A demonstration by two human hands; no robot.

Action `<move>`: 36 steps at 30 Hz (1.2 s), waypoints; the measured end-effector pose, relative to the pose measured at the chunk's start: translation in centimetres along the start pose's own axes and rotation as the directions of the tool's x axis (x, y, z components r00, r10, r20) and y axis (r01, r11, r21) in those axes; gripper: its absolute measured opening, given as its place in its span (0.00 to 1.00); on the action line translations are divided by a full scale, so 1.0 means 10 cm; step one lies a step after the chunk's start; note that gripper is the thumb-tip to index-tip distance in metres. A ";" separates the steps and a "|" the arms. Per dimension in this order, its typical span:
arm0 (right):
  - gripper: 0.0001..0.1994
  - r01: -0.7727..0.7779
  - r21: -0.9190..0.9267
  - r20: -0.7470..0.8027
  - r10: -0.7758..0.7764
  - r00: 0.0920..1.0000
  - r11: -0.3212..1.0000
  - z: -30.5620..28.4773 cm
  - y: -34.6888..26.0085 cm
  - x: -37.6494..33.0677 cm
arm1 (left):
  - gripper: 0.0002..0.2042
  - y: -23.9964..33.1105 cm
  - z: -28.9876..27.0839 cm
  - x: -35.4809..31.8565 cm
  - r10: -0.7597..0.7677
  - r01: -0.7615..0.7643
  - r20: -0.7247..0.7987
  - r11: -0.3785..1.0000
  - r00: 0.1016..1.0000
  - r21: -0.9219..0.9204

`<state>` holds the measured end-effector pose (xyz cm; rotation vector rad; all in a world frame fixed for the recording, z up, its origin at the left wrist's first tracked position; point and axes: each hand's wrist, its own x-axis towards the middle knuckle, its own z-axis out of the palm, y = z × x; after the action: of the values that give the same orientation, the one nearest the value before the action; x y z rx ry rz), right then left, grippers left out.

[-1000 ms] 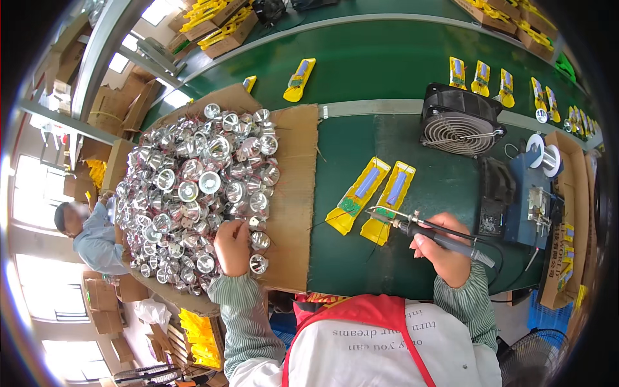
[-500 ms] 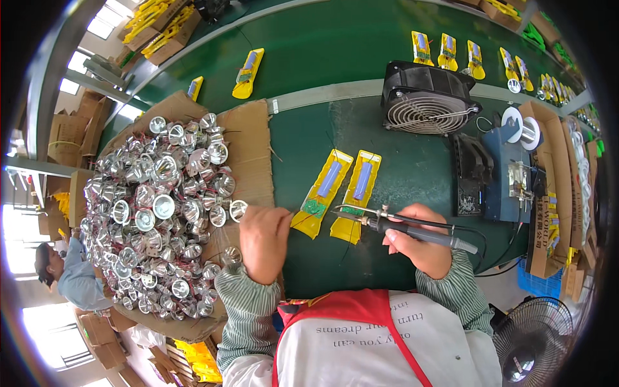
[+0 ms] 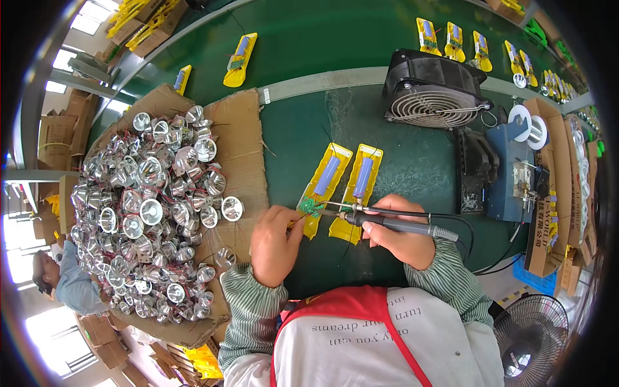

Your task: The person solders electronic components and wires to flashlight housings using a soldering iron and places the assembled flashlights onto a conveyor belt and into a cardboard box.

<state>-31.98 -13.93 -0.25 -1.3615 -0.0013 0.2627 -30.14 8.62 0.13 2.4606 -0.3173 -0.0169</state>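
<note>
Two yellow plastic casings lie side by side on the green bench before me. The left casing [image 3: 333,157] and the right casing [image 3: 369,155] each hold a purple battery cell and a green circuit board. My right hand [image 3: 407,242] grips a soldering iron [image 3: 403,226] with a thin metal feed tube along it. The iron's tip is at the left casing's circuit board [image 3: 311,206]. At that casing's left edge, my left hand [image 3: 274,242] is closed in a pinch at the board, on what looks like a thin wire; its fingertips are partly hidden.
A heap of silvery reflector cups [image 3: 151,213] covers cardboard [image 3: 238,142] at left. Beyond the casings stands a black fan [image 3: 435,90]. A blue solder feeder [image 3: 509,168] with a white spool is at right. More yellow casings [image 3: 240,61] lie on the far green surface.
My right hand has moved left, bringing the iron's tip from the right casing to the left casing's board. My left hand has shifted right, to that board's edge.
</note>
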 end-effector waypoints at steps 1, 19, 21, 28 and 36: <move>0.05 -0.002 0.000 -0.001 0.002 1.000 1.000 0.00 0.00 0.00 | 0.04 0.00 -0.01 0.00 -0.002 0.002 0.003 1.000 1.000 -0.011; 0.06 -0.001 -0.051 -0.001 0.001 1.000 0.999 0.01 0.00 0.02 | 0.04 0.00 -0.02 0.02 -0.022 0.023 0.009 1.000 1.000 -0.014; 0.07 0.007 -0.063 -0.014 -0.007 1.000 0.998 -0.03 -0.04 0.01 | 0.04 -0.01 -0.02 0.02 -0.025 0.025 0.013 1.000 1.000 -0.012; 0.07 0.062 -0.108 0.013 -0.061 0.998 0.992 -0.11 -0.06 -0.06 | 0.03 0.00 -0.03 0.02 -0.007 0.008 0.009 1.000 1.000 -0.008; 0.06 0.047 -0.003 -0.028 -0.047 0.999 0.999 0.00 -0.01 -0.02 | 0.03 -0.04 -0.03 0.07 0.016 -0.018 -0.072 1.000 0.997 -0.025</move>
<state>-32.15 -13.99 -0.11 -1.3661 -0.0104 0.2042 -29.36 8.95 0.15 2.4268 -0.3053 0.0741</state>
